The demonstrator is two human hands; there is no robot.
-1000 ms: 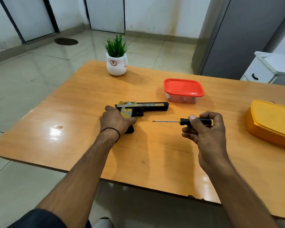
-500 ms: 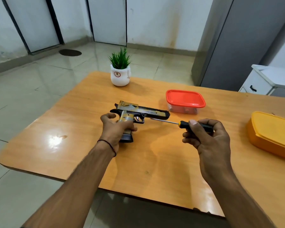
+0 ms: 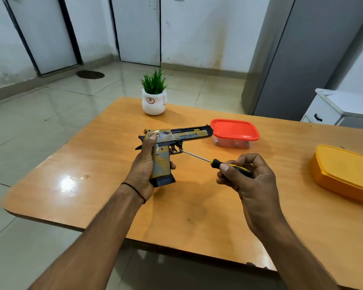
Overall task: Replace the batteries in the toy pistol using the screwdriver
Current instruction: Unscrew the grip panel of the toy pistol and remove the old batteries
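Hands working above a wooden table point(image 3: 105, 185), head-camera view. Left hand point(image 3: 143, 170) is gripping the toy pistol point(image 3: 184, 136) by its grip, fingers curling round the far side so that the fingertips point(image 3: 172, 165) are showing at the front edge, thumb lying up along the rear of the slide. The pistol, worn yellow and grey with a black magazine base, is being held upright clear of the tabletop, barrel pointing right toward a clear container with a red lid point(image 3: 234, 129); whether muzzle and lid are touching cannot be told. Right hand point(image 3: 254, 181) is pinching the black-and-yellow handle of the screwdriver point(image 3: 213, 162), thumb pressing on the near side and the other fingers curling over the top. The thin shaft is slanting up and to the left, its tip sitting at the trigger guard just ahead of the grip; contact with a screw cannot be made out. A thin black band point(image 3: 134, 188) is circling the left wrist. A yellow lidded container point(image 3: 344, 172) is resting near the table's right edge, well apart from the hands, and a small green plant in a white pot point(image 3: 154, 101) is standing at the far edge.
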